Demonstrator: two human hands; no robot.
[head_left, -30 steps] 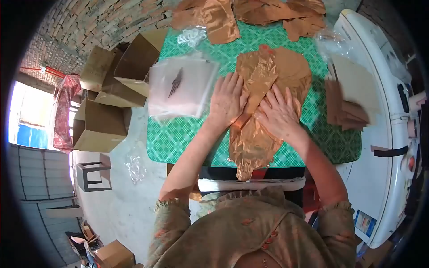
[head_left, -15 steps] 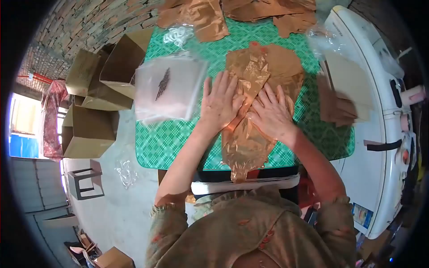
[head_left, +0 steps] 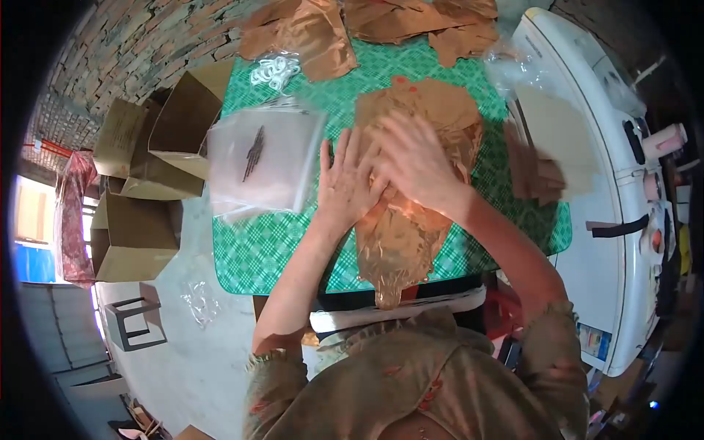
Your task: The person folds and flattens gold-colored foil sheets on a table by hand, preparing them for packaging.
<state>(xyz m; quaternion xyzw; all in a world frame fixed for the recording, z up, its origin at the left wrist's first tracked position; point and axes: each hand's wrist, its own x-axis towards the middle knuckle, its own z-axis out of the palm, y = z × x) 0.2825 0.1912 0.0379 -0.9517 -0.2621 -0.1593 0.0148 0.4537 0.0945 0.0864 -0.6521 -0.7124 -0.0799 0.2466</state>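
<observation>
A shiny copper-coloured foil balloon, flat and folded, lies along the table with its narrow end over the front edge. My left hand rests flat along its left side, fingers apart. Across the middle of the foil is my right hand, fingers stretched out and smeared by motion, close to the left fingertips. Beneath the folded piece spreads more matte copper foil, its upper part showing past my right hand. Left of my hands is a stack of clear plastic bags with a bundle of thin dark sticks on top.
Copper foil pieces and a coil of white ribbon lie at the far side of the green checked table. Cardboard sheets sit at the right by a white appliance. Open cartons stand at the left.
My right hand has moved up and left across the foil, towards my left hand, which stays flat in place. The whole view has shifted slightly.
</observation>
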